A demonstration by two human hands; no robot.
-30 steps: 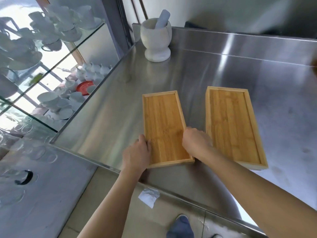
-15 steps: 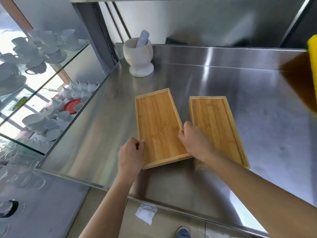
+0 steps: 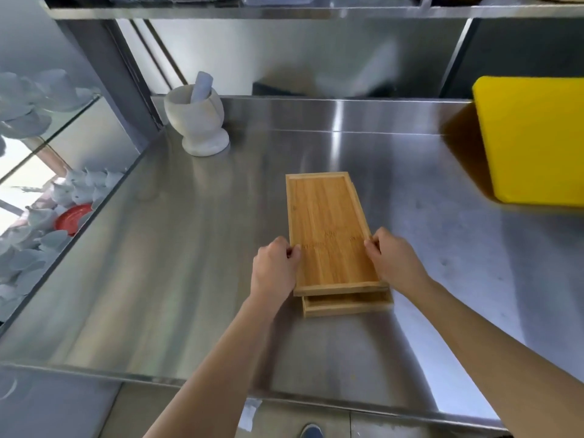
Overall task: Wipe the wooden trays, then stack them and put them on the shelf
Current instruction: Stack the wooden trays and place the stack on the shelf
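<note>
Two bare forearms, no sleeves in view. Left hand [image 3: 274, 269] and right hand [image 3: 395, 260]: no rings, watch or gloves. One dark blue shoe toe [image 3: 311, 431] visible.

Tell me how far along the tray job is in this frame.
Stacking is in hand: the upper rectangular bamboo tray sits over the lower bamboo tray, slightly offset at the near end. The left hand and right hand grip the upper tray's long sides. Whether wiping is done cannot be told; no cloth is in view. Left: squaring the stack on the steel counter and lifting it to the steel shelf above.
</note>
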